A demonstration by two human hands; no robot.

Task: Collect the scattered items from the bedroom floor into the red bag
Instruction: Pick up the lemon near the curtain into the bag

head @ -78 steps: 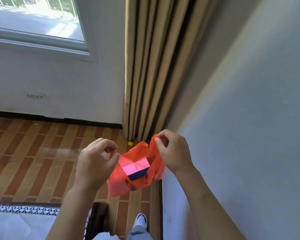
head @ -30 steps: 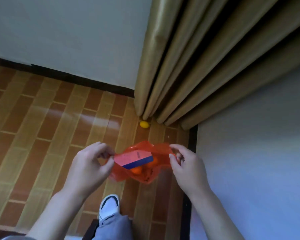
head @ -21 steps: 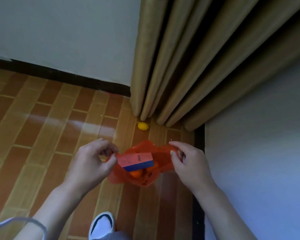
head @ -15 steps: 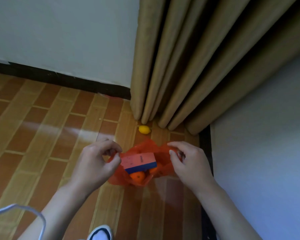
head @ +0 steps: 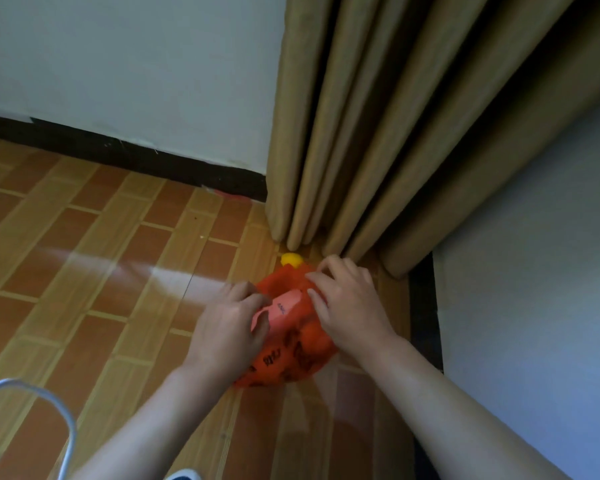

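Here, the thin red plastic bag with dark printed lettering (head: 290,355) rests on the brick-patterned wooden floor (head: 94,271), low in the corner where the tan pleated curtain (head: 368,126) meets the pale right-hand wall (head: 534,271). The left hand (head: 231,329) grips the bag's left rim with curled fingers; the right hand (head: 349,306) lies over the right side of the mouth, fingers bent onto the film, though whether it pinches the rim cannot be told. A pink rectangular box (head: 281,308) shows in the opening between the two hands, with rounded orange shapes beneath the film. The small yellow rounded item (head: 291,259) lies on the floor just beyond the bag's far edge, at the foot of the curtain folds. The bag is judged soft, limp and slippery: it holds no shape unaided, so the mouth collapses if either rim is let go. Take hold at the rim, not the body. The yellow item looks light, smooth and liable to roll; cup it from above with the fingertips instead of nudging it. Open room lies to the left, across bare floor. To the right, the wall and black skirting strip (head: 423,306) close in, and the curtain hem ahead could hide a rolling item.
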